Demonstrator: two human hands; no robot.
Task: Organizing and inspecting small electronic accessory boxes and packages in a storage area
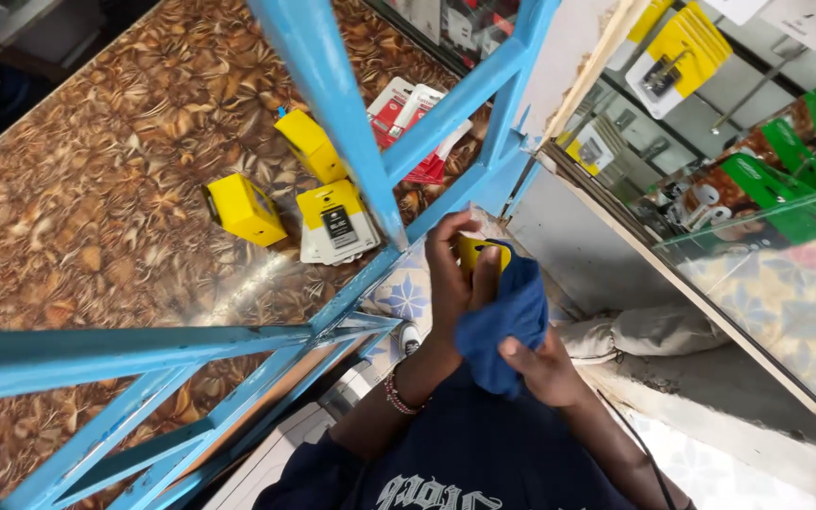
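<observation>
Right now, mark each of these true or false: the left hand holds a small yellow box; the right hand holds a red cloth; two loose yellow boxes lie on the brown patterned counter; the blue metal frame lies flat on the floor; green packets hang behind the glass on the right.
1. The left hand holds a small yellow box: true.
2. The right hand holds a red cloth: false. The cloth is blue, pressed against the box.
3. Two loose yellow boxes lie on the brown patterned counter: true.
4. The blue metal frame lies flat on the floor: false. It stands over the counter.
5. Green packets hang behind the glass on the right: true.
</observation>
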